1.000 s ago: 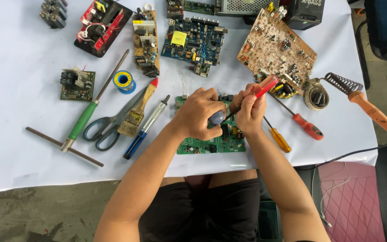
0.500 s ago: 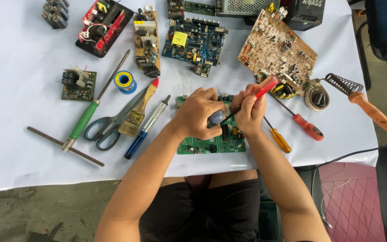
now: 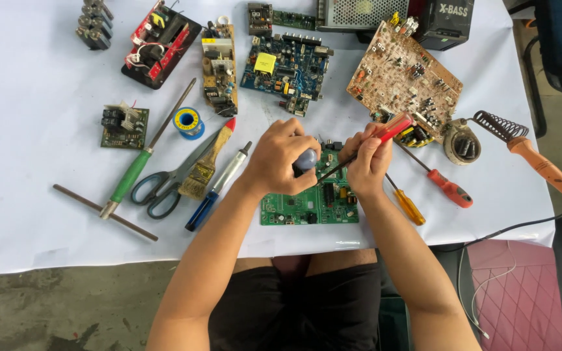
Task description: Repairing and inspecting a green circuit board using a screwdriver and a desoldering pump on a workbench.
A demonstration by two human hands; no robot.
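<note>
While I watch from the head view, almost nothing has shifted since half a second ago: both hands sit over the green board (image 3: 310,205) in the same pose as before. My left hand (image 3: 281,159) is curled shut around a small grey-blue object (image 3: 306,158), knuckles up, resting on the board's upper left part. My right hand (image 3: 367,162) is closed on the red screwdriver (image 3: 385,130); its handle sticks up and away to the right, its dark shaft slants down-left toward the left hand's fingertips, and the tip meets the board just beside the grey-blue object. The handle's angle looks unchanged from the earlier frames, and the board has not slid on the bench (image 3: 34,130).

Left of the left hand lie a blue-handled tool (image 3: 213,192), a brush (image 3: 206,162) and scissors (image 3: 164,185), all as they were. Just right of the right hand lie a yellow screwdriver (image 3: 406,203) and an orange-handled one (image 3: 440,185); farther right the soldering iron (image 3: 538,162) rests by its stand (image 3: 461,142). Beyond the right hand sits a brown board (image 3: 404,78); beyond the left, a blue board (image 3: 284,65). None of these has moved.
</note>
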